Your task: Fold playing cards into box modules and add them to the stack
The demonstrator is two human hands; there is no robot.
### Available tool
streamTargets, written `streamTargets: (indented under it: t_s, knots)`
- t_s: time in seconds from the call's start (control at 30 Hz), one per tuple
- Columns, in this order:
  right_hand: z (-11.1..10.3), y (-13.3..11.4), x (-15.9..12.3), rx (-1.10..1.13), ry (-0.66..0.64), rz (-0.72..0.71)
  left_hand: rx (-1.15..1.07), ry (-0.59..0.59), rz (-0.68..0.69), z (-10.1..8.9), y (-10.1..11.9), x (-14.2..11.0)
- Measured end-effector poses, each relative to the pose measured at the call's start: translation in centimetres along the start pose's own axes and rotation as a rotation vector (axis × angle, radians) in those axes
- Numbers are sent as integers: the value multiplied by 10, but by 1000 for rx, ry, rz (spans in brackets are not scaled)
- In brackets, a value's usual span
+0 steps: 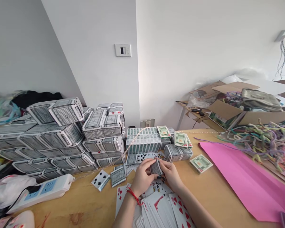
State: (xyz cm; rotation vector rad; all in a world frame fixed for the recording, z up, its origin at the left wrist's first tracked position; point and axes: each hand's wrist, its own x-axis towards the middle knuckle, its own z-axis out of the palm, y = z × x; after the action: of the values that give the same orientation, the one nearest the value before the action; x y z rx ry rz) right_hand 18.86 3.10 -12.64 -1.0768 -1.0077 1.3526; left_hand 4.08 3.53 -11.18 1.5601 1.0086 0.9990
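Observation:
Between my two hands is a small stack of playing cards (156,167) with a grey patterned back facing up. My left hand (143,176) wraps its left side, and a red cord bracelet circles that wrist. On the other side my right hand (173,177) is closed round the same stack, its fingers partly hidden. Below the wrists lies a loose heap of larger cards (154,210), partly covered by my forearms. A ten of diamonds (120,197) and an eight of hearts (179,205) show at its edges. More small card stacks (118,175) rest left of my hands.
Tall piles of card-covered blocks (66,110) stand at the left behind a white power strip (49,191). Rows of green card boxes (142,141) sit ahead. One boxed deck (201,163), a pink sheet (237,177), tangled pipe cleaners (258,139) and a carton (261,118) are rightward.

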Motion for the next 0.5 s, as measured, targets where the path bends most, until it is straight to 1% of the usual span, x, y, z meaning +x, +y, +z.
streamTargets:
  t_s: [0.07, 0.17, 0.27, 0.4, 0.5]
  knots:
    - [0, -3, -2, 73, -48, 56, -6, 12, 1, 0, 0, 0]
    - [1, -8, -7, 240, -123, 153, -12, 13, 10, -1, -2, 0]
    - [1, -12, -10, 331, -146, 178, -12, -3, 28, -2, -2, -1]
    - [0, -13, -11, 306, -130, 210, 11, -23, 53, -4, -2, -2]
    - [-1, -10, -10, 230, -95, 187, 36, -37, 80, -4, -4, -3]
